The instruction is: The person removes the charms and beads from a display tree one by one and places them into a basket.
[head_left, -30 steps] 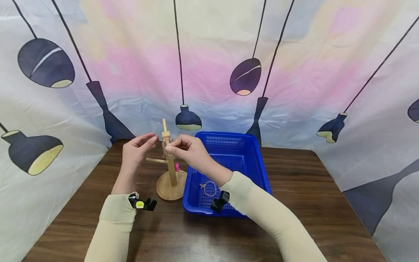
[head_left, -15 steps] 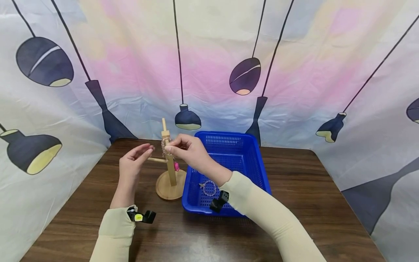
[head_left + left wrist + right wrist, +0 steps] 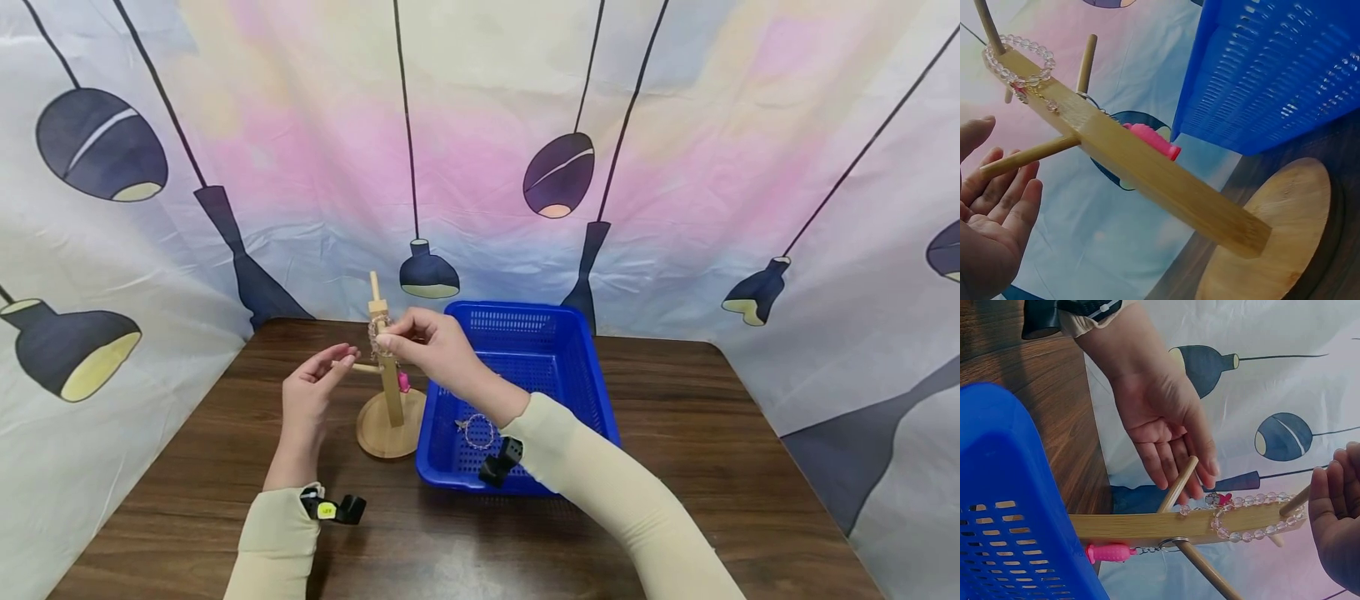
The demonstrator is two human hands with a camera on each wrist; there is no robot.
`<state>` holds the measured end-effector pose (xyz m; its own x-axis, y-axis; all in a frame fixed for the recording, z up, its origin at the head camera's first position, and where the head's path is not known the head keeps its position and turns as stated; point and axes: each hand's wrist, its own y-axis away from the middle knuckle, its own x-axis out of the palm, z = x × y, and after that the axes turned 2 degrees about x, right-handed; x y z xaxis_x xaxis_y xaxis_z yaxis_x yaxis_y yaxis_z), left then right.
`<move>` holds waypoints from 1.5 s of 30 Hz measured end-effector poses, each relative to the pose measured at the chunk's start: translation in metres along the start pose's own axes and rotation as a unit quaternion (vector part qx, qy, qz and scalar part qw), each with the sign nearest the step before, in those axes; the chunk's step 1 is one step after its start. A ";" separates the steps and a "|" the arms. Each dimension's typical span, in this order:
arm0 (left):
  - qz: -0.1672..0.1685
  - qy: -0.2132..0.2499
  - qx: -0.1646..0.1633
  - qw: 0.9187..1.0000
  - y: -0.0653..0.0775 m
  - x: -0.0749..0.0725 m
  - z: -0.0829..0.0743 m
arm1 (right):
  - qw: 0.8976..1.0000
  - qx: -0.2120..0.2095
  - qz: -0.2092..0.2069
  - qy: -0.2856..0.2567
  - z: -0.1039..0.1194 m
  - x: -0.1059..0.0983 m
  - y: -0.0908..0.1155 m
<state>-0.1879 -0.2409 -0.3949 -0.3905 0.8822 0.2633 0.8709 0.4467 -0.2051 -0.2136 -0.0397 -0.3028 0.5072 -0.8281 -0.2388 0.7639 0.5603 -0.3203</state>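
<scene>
The right hand [image 3: 441,343] is up by the top of the wooden post [image 3: 1142,164], its thumb and forefinger pinching the end of the upper peg [image 3: 1296,500] (the other wrist's view leaves this hand out). A bracelet [image 3: 1235,537] of clear, pinkish beads is looped over that same peg and lies against the post, with a small red charm [image 3: 1225,499] on it. The left hand [image 3: 312,383] grips nothing: its fingers are loosely spread and slightly bent, near the free end of the lower peg [image 3: 1029,156]. Whether they touch that peg, I cannot tell.

A metal ring [image 3: 1175,540] sits around another peg on the opposite side of the post, and from it a pink pendant [image 3: 1112,552] hangs on a short chain. The post stands upright on a round base [image 3: 378,429] on the dark wood table [image 3: 675,425].

Just to the right of the base is a blue basket [image 3: 517,319], its sides slotted. Inside, near its front left, lies a second bracelet [image 3: 467,432] with a small charm. Behind it all hangs a pastel cloth [image 3: 487,150] printed with dark lamps.
</scene>
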 end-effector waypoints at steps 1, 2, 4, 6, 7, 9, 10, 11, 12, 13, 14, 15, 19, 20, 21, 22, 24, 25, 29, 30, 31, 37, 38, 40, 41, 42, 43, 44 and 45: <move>0.000 0.003 -0.003 1.000 0.001 0.000 0.001 | 1.000 0.000 0.000 0.000 0.000 0.000 0.000; 0.000 0.012 -0.007 1.000 0.001 0.000 0.003 | 1.000 0.000 0.000 0.000 -0.001 0.000 0.000; 0.007 0.032 -0.015 0.999 0.002 0.001 0.005 | 1.000 -0.001 0.000 0.000 -0.001 0.001 0.000; 0.014 0.054 -0.025 0.998 0.003 0.001 0.006 | 1.000 -0.004 -0.001 0.001 -0.002 0.001 0.000; 0.017 0.067 -0.030 0.997 0.003 0.001 0.007 | 1.000 -0.005 0.000 0.001 -0.002 0.001 0.000; 0.024 0.082 -0.042 0.995 0.003 0.001 0.008 | 1.000 -0.006 0.000 0.001 -0.003 0.000 0.000; 0.024 0.085 -0.047 0.995 0.003 0.001 0.008 | 1.000 -0.006 0.001 0.001 -0.003 0.000 0.000; 0.025 0.085 -0.052 0.995 0.003 0.001 0.009 | 1.000 -0.007 0.001 0.002 -0.002 0.000 0.000; 0.025 0.083 -0.057 0.995 0.003 0.002 0.010 | 1.000 -0.008 0.002 0.003 -0.003 0.000 0.001; 0.024 0.080 -0.060 0.995 0.003 0.002 0.010 | 1.000 -0.008 0.002 0.003 -0.002 0.000 0.001; 0.022 0.078 -0.064 0.995 0.003 0.003 0.011 | 1.000 -0.008 0.002 0.005 -0.002 0.000 0.001; 0.019 0.076 -0.068 0.995 0.003 0.004 0.012 | 1.000 -0.009 0.002 0.006 -0.002 0.000 0.001; 0.003 0.084 -0.084 0.993 0.002 0.006 0.014 | 1.000 -0.008 0.002 0.005 -0.001 0.000 0.000; 0.000 0.090 -0.087 0.992 0.002 0.006 0.015 | 1.000 -0.008 0.002 0.005 -0.001 0.001 0.000; -0.003 0.097 -0.089 0.991 0.002 0.007 0.015 | 1.000 -0.008 0.003 0.004 -0.001 0.001 0.000; -0.007 0.106 -0.090 0.990 0.002 0.007 0.016 | 1.000 -0.008 0.003 0.004 -0.001 0.001 -0.001; -0.012 0.122 -0.087 0.989 0.002 0.009 0.017 | 1.000 -0.008 0.003 0.005 -0.001 0.001 -0.001; -0.014 0.128 -0.083 0.988 0.003 0.010 0.018 | 1.000 -0.008 0.003 0.006 -0.001 0.001 -0.001; -0.022 0.122 -0.066 0.990 0.005 0.012 0.020 | 1.000 -0.006 -0.002 0.004 -0.001 0.001 0.000; -0.024 0.116 -0.062 0.991 0.006 0.013 0.021 | 1.000 -0.005 -0.003 0.004 -0.001 0.001 0.000; -0.025 0.112 -0.058 0.992 0.006 0.014 0.022 | 1.000 -0.004 -0.004 0.004 -0.002 0.001 0.000; -0.027 0.098 -0.042 0.994 0.008 0.014 0.025 | 1.000 0.009 -0.004 0.016 -0.001 -0.001 -0.001; -0.027 0.096 -0.040 0.994 0.007 0.014 0.025 | 1.000 0.011 -0.004 0.017 0.000 -0.002 -0.001; -0.028 0.093 -0.035 0.995 0.007 0.014 0.026 | 1.000 0.012 -0.003 0.023 0.001 -0.003 -0.001; -0.028 0.091 -0.033 0.995 0.007 0.014 0.026 | 1.000 0.012 -0.002 0.028 0.001 -0.004 -0.002; -0.027 0.090 -0.030 0.995 0.007 0.014 0.026 | 0.999 0.011 0.000 0.030 0.001 -0.005 -0.002; -0.028 0.092 -0.028 0.995 0.007 0.014 0.026 | 0.999 0.009 0.001 0.034 0.001 -0.005 -0.002; -0.029 0.092 -0.027 0.995 0.007 0.014 0.026 | 0.999 0.009 0.003 0.034 0.002 -0.006 -0.003; -0.029 0.092 -0.026 0.995 0.007 0.014 0.026 | 0.999 0.010 0.005 0.033 0.002 -0.007 -0.003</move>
<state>-0.1949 -0.2214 -0.4169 -0.3840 0.8109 0.4416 0.8645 0.4837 -0.1365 -0.2192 -0.0354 -0.2983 0.4876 -0.8188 -0.3030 0.7666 0.5676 -0.3002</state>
